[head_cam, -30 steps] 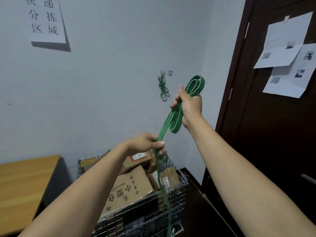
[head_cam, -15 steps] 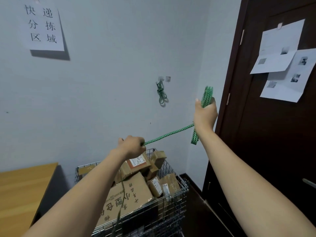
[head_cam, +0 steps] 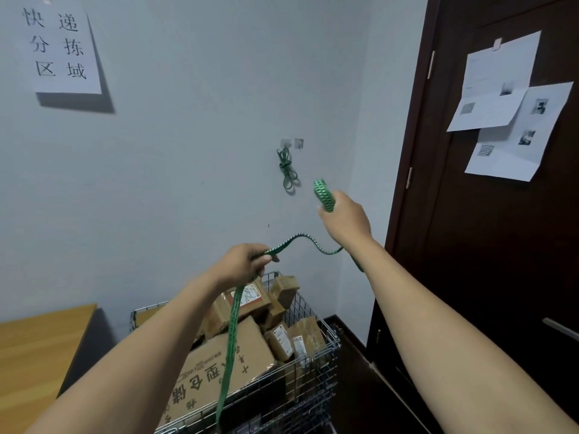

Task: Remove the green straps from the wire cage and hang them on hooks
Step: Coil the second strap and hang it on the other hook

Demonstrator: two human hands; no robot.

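Bare wall (head_cam: 188, 189) lies open ahead of the left hand (head_cam: 242, 264) and right hand (head_cam: 346, 220), up to the hooks (head_cam: 296, 143) above, one filled by a hung strap (head_cam: 286, 170). The door (head_cam: 485, 261) walls off the right, the box-filled wire cage (head_cam: 327, 346) blocks below, and the green strap (head_cam: 300, 237) sags between them.

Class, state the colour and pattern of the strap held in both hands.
The strap is green with small pale marks along it; head view.

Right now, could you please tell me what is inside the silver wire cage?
The silver wire cage holds a large printed cardboard box and several smaller brown parcels. A green strap gripped by the left hand hangs across the large box. Anything beneath them is covered.
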